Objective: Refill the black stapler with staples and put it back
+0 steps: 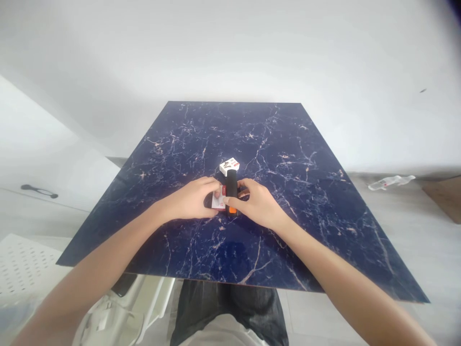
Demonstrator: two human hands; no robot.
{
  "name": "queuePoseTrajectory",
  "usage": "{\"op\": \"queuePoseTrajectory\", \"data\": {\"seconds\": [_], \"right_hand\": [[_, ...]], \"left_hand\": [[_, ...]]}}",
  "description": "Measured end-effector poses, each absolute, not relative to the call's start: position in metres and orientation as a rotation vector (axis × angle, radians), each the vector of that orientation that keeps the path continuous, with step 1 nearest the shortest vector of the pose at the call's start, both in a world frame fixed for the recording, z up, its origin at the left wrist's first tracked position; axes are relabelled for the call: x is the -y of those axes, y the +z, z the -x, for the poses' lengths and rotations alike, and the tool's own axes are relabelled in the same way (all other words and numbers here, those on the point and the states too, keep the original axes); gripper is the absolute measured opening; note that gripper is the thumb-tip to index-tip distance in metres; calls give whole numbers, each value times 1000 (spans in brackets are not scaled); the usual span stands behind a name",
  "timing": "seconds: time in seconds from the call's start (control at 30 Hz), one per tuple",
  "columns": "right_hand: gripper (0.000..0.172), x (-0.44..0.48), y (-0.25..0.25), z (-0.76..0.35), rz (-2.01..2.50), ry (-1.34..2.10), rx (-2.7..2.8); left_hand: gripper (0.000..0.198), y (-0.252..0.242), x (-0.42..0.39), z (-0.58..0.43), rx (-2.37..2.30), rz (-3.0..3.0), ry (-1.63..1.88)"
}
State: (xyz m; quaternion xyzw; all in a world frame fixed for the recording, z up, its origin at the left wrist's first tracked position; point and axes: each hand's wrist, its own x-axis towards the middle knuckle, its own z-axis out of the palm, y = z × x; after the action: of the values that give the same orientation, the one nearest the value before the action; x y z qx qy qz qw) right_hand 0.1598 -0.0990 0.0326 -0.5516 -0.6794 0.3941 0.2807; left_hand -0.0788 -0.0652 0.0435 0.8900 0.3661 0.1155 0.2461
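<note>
Blue marbled tbl [230, 134]; oblong blk item [232, 189] w/ orange patch [232, 210].

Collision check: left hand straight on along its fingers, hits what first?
First the red-and-white box at the left hand; past it, what looks like a black-and-orange stapler or the right hand, whose thumb lies over it. Depth leaves that order unclear.
</note>
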Motion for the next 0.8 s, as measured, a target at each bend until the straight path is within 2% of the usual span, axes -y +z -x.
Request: {"op": "queuePoseTrajectory", "data": {"seconds": [0.4,0.5,0.57,0.63,0.8], "right_hand": [[40,94,31,-164,1461,1061,1846],[42,95,31,-163,1463,1043,1846],[41,96,31,-162,1463,1027,1852],[38,98,33,-160,1482,996,1863],[35,103,35,-161,1519,875,1896]], "left_hand": [[34,38,63,81,-874,-2485,345],[33,42,63,81,-863,-2483,327],[25,46,63,82,-823,-2487,324],[13,50,63,82,-808,-2491,393],[21,43,58,74,-1089,-2468,743]]}}
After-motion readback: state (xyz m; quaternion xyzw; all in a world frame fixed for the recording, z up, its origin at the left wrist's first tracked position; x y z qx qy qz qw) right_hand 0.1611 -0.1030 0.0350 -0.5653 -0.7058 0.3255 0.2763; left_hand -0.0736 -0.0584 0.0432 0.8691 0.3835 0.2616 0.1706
